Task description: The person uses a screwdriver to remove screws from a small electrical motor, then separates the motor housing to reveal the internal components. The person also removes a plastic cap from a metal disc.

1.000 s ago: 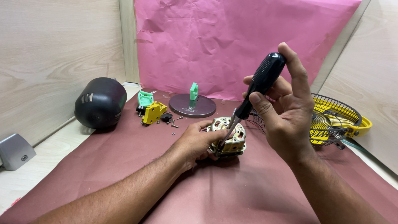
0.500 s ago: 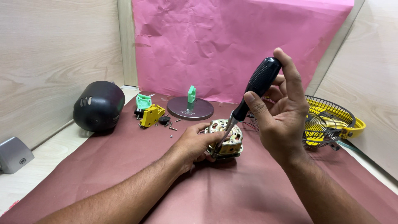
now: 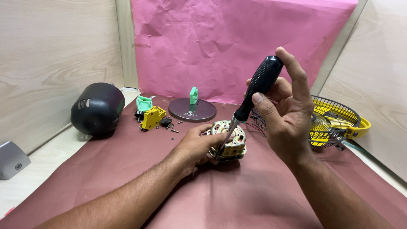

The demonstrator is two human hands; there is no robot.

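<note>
Screwdriver [image 3: 254, 95] now lower, into motor [image 3: 231, 142]

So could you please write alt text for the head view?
A right hand drives a black-handled screwdriver into a small electric motor steadied by the left hand on a maroon sheet; a yellow fan guard lies nearby.

The left hand [image 3: 196, 146] covers the near left side of the motor [image 3: 231, 140]. The screwdriver [image 3: 254, 91] tip is lost inside the motor. The right hand [image 3: 286, 118] hides part of the fan cage [image 3: 335, 121]. The grey box [image 3: 12, 159] is cut off at the left edge.
</note>
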